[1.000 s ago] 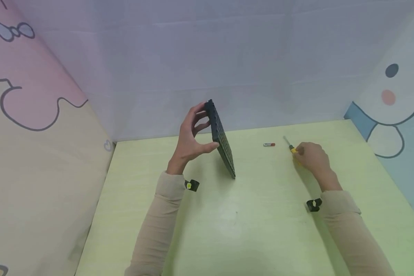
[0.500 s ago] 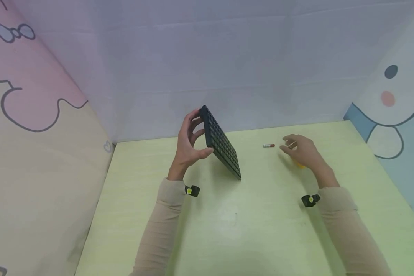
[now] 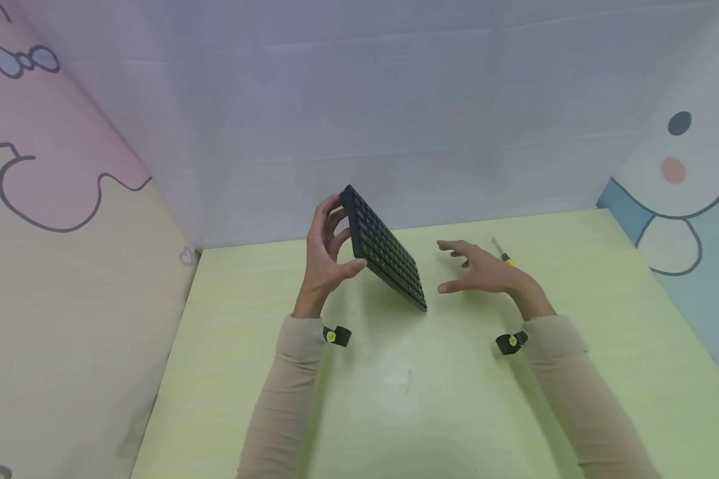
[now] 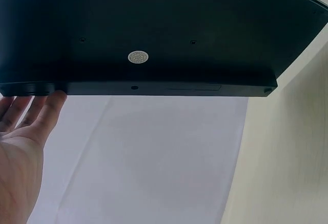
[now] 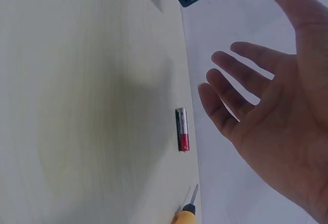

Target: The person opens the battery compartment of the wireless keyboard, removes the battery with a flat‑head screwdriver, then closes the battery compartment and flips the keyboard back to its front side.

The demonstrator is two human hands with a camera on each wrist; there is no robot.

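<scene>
My left hand (image 3: pixel 323 259) grips a black keyboard (image 3: pixel 386 249) by its left end, thumb on the near side and fingers on the far side. The keyboard is tilted, left end raised and right end low near the table. In the left wrist view its plain underside (image 4: pixel 169 19) shows, with a small oval label (image 4: pixel 138 57). My right hand (image 3: pixel 482 269) is in the air to the right of the keyboard, fingers spread, holding nothing. Behind it lies a screwdriver (image 5: pixel 186 215) with a yellow and black handle. A red and silver battery (image 5: pixel 183 129) appears in the right wrist view, hidden in the head view.
The pale yellow-green table (image 3: pixel 395 412) meets a whitish cloth wall (image 3: pixel 359 100) at the back. Cartoon-printed panels stand at the left (image 3: pixel 84 299) and right (image 3: pixel 683 233). Each wrist carries a small black camera.
My right hand has let go of the screwdriver and moved left toward the keyboard, its fingers spreading. The keyboard's left end has come lower and its keys have turned more into view.
</scene>
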